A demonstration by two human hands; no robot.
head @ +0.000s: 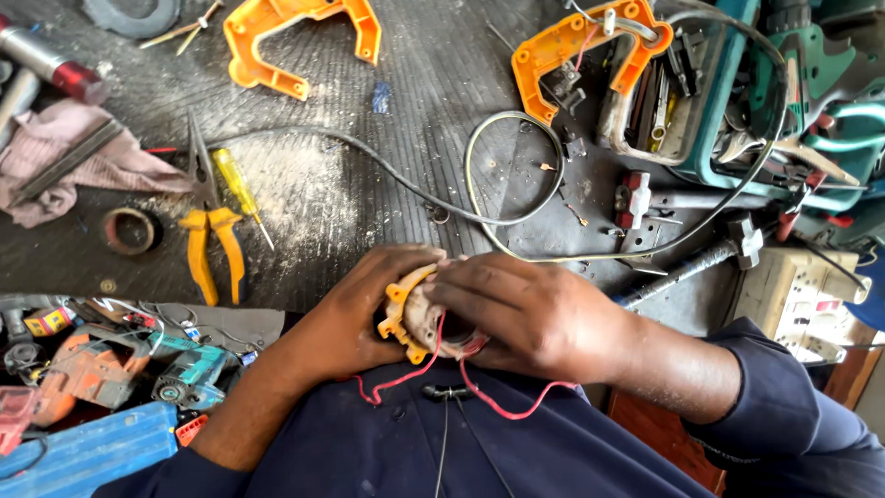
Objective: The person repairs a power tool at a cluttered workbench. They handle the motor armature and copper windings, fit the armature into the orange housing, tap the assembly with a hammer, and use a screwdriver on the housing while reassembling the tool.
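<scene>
1. Containers first: a teal plastic case (pixel 728 111) sits open at the upper right of the dusty workbench (pixel 369 175), packed with a beige tool part, metal bits and loose wire; a grey cable (pixel 516 175) loops out of it across the bench.
2. Left hand (pixel 355 318): fingers curled, cupping the near side of a small round motor part (pixel 419 323) with a yellow plastic end piece.
3. Right hand (pixel 525 314): laid over the top of the same part, fingers closed around it and covering most of it, so its far end is hard to make out.
4. Position: the motor part is clamped between both hands, close to the person's chest and just off the bench's near edge. Thin red wires (pixel 498 401) trail from it down over the dark blue shirt.
5. Nearby: yellow-handled pliers (pixel 210 235) and a yellow screwdriver (pixel 238 189) lie side by side left of the hands, well apart from them. Two orange housing halves (pixel 277 37) (pixel 572 46) rest at the far side.
</scene>
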